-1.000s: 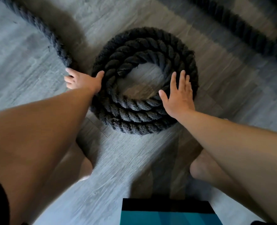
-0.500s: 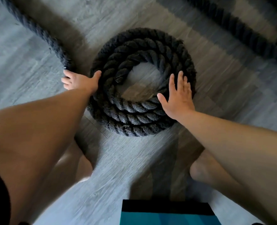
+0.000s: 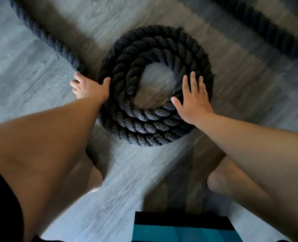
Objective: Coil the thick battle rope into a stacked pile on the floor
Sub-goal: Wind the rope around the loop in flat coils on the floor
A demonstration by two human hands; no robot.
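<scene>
The battle rope (image 3: 144, 117), thick, dark grey and twisted, lies mid-floor (image 3: 31, 88) as a flat round coil of 3 visible turns. Its free length runs off to the far left. The right hand (image 3: 191, 102) presses flat on the coil, fingers spread. The left hand (image 3: 89, 88) is at the coil's left rim with its thumb touching; I cannot tell its grip.

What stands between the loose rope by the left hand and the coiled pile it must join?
Only the left hand itself: it rests between the loose rope and the coil, thumb touching the outer turn. No other object shows in that gap. The right hand lies flat on the coil's right side.
</scene>
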